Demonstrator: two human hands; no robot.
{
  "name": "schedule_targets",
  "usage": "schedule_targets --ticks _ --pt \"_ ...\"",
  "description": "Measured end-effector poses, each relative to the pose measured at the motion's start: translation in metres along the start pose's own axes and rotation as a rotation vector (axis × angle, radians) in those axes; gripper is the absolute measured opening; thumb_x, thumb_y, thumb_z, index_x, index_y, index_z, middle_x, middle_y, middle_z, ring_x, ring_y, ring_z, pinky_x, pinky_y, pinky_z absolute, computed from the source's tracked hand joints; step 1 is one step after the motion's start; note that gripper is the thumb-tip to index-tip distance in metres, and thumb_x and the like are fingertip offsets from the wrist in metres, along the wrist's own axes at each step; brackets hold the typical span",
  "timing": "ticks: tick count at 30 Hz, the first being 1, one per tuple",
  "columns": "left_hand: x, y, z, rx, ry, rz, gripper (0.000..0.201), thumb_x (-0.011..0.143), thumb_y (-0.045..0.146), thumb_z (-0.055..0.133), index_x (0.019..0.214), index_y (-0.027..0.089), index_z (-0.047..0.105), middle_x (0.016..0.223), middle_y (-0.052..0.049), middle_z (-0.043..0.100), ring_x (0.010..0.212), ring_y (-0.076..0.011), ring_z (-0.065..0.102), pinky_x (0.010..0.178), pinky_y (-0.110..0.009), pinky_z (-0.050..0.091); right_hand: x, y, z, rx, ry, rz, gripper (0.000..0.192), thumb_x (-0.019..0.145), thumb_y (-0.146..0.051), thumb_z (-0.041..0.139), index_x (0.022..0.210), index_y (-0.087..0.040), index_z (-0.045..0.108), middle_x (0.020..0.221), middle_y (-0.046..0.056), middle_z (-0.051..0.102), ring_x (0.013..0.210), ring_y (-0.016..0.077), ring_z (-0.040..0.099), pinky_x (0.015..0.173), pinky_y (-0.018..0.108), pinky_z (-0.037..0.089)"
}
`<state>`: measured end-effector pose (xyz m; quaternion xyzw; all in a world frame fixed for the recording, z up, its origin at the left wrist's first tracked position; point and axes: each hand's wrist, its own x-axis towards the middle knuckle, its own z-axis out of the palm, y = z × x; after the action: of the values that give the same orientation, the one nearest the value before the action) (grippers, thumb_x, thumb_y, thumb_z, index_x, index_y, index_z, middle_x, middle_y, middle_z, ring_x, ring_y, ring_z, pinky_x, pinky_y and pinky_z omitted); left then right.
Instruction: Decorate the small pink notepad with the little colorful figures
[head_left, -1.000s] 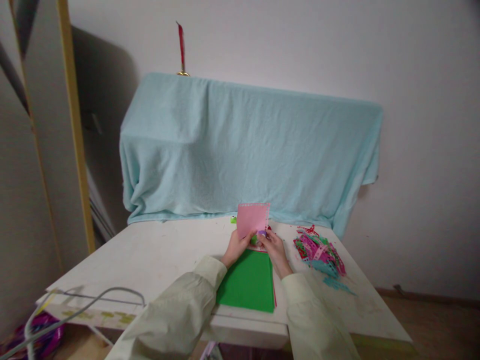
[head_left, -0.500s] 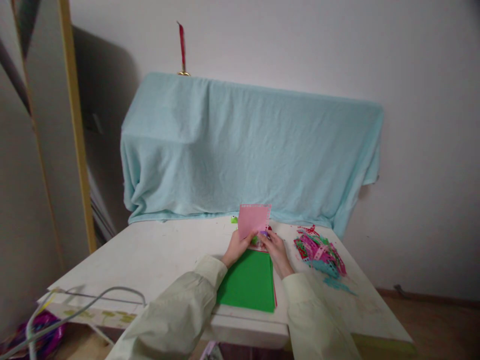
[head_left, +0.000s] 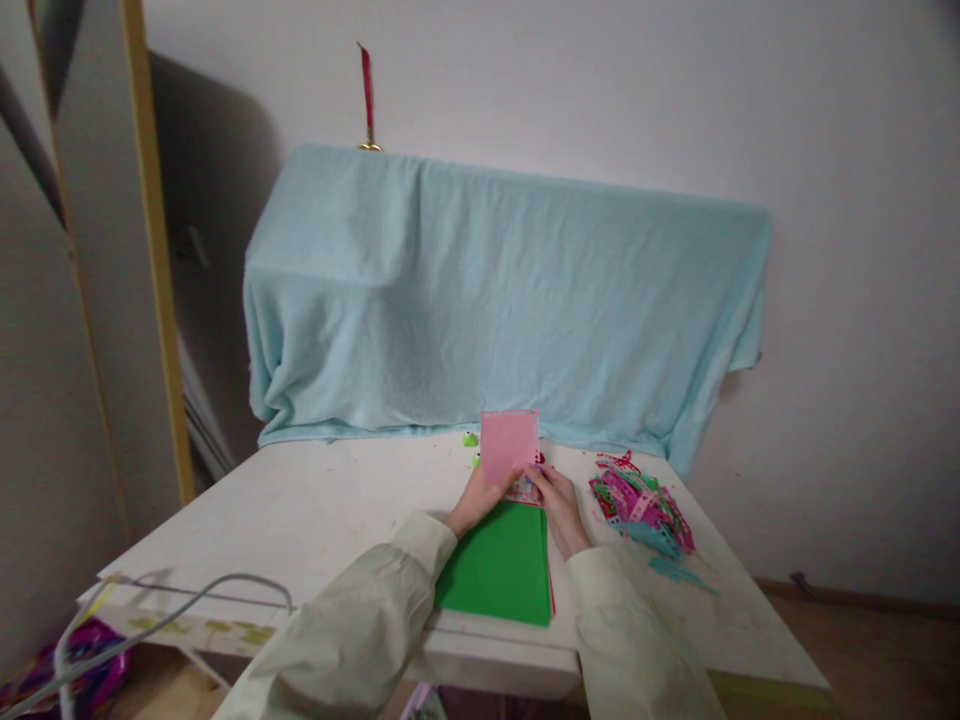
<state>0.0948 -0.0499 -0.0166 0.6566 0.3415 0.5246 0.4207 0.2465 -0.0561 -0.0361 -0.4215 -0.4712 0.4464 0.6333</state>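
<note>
A pink sheet of paper point(head_left: 509, 445) stands upright above the table, with a row of small punched holes along its top and right edges. My left hand point(head_left: 480, 497) is closed on its lower left part. At the sheet's lower right edge, my right hand point(head_left: 556, 500) is closed around a small purple thing, mostly hidden by the fingers, that looks like a paper punch. Below both hands lies a stack of paper with a green sheet point(head_left: 495, 565) on top and a red edge showing on its right.
To the right is a heap of punched paper strips point(head_left: 643, 508) in pink, red, green and blue. Small green objects point(head_left: 470, 439) sit behind the pink sheet. A light blue cloth point(head_left: 502, 300) covers something at the back. A grey cable point(head_left: 225, 578) crosses the front left table edge.
The pink sheet has turned slightly and sits a little lower. My right hand has shifted slightly along its right edge, and the purple thing shows less.
</note>
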Motion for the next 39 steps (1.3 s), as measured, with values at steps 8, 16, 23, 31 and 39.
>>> schedule_targets --ticks 8,16,23,31,39 --pt "0.005 -0.014 -0.005 0.113 0.126 -0.047 0.043 0.080 0.052 0.054 0.087 0.011 0.065 0.081 -0.007 0.067 0.072 -0.0170 0.058 0.067 -0.027 0.047 0.002 0.001 0.003 0.089 -0.108 0.048 0.031 0.068 -0.039 0.072 0.089 -0.017 0.066 0.067 -0.002 0.057 0.053 0.0100 0.046 0.052 0.023 0.038" --pt "0.006 -0.013 -0.006 0.061 0.212 -0.080 0.045 0.078 0.054 0.055 0.085 0.010 0.063 0.075 -0.005 0.064 0.066 -0.0146 0.054 0.063 -0.025 0.044 -0.001 -0.002 0.003 0.149 -0.154 0.080 0.026 0.071 -0.035 0.071 0.091 -0.018 0.068 0.074 0.001 0.059 0.057 0.0096 0.047 0.052 0.022 0.037" --pt "0.006 -0.015 -0.007 0.036 0.185 -0.068 0.043 0.078 0.052 0.056 0.088 0.011 0.062 0.079 -0.005 0.064 0.067 -0.0141 0.055 0.064 -0.025 0.045 0.000 -0.001 0.009 0.164 -0.178 0.108 0.029 0.064 -0.033 0.077 0.088 -0.018 0.068 0.074 0.000 0.061 0.057 0.0098 0.049 0.053 0.023 0.038" --pt "0.006 -0.014 -0.006 0.053 0.128 -0.068 0.045 0.079 0.052 0.055 0.092 0.010 0.064 0.082 -0.007 0.066 0.071 -0.0162 0.057 0.063 -0.025 0.046 -0.003 0.001 0.008 0.105 -0.195 0.089 0.032 0.065 -0.033 0.076 0.092 -0.019 0.067 0.081 0.002 0.063 0.066 0.0124 0.054 0.060 0.025 0.043" --pt "0.007 -0.015 -0.006 0.078 0.119 -0.042 0.043 0.080 0.052 0.054 0.086 0.010 0.063 0.076 -0.005 0.064 0.065 -0.0142 0.055 0.059 -0.023 0.044 -0.001 0.001 0.008 0.102 -0.179 0.085 0.034 0.063 -0.035 0.077 0.091 -0.018 0.067 0.074 0.001 0.062 0.059 0.0114 0.052 0.056 0.025 0.041"
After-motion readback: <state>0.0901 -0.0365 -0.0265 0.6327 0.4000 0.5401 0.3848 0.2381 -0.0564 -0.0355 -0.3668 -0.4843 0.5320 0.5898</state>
